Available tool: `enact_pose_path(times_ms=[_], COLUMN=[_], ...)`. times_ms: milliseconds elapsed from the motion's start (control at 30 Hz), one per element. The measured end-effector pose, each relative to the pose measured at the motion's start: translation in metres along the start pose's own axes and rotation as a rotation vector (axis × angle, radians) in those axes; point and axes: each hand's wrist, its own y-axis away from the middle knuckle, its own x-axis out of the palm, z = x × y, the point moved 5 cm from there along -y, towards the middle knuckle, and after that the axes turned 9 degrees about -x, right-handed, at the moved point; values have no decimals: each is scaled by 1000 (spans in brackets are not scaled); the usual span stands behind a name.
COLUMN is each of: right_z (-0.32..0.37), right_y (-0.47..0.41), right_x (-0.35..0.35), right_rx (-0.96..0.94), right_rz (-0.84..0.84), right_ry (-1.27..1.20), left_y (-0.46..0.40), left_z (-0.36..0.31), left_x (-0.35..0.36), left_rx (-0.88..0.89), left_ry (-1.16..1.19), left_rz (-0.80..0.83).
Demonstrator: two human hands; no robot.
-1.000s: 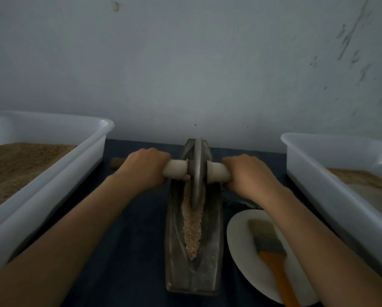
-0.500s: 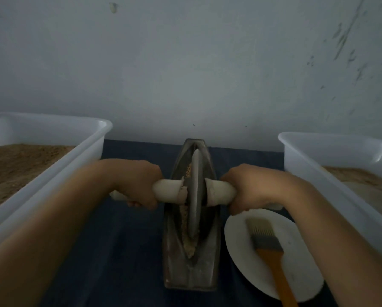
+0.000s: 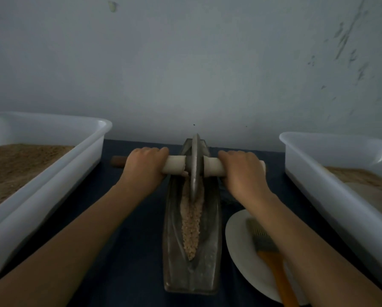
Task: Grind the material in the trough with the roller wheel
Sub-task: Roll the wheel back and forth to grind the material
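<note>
The trough (image 3: 192, 251) lies in the middle of the tabletop (image 3: 128, 251), its long axis from 6 to 12 o'clock. The wheel (image 3: 195, 167) stands at its 12 o'clock end. The left hand (image 3: 144, 166) and right hand (image 3: 243, 172) each grip the axle. The material (image 3: 191, 224) toward 6 o'clock looks coarse, so I judge that much grinding is left.

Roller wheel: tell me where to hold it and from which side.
Grip the roller wheel by its pale axle handle, one hand each side of the disc, coming from above, as the left hand and right hand do. The thin disc sits edge-down in the trough.
</note>
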Motion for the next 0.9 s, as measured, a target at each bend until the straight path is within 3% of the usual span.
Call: enact_pose_path(times_ms=[133,400,567,733,900], right_z=[-4,15,25,18,3], right_y=[2,19,33,24,6], right_x=[0,-21,-38,-31,-10], right_rx=[5,-94,-126,-72,-20], right_rz=[160,658,778,686,391], right_ry=[-86,-164,-220,-283,-135], left_y=[0,25,38,30,6], left_z=[1,2,3,3,3], left_x=[-2,-15,-23,-15,-4], left_rx=[-14,128,178,123,52], left_ry=[14,-2,63,126,19], left_rz=[158,703,879,858,406])
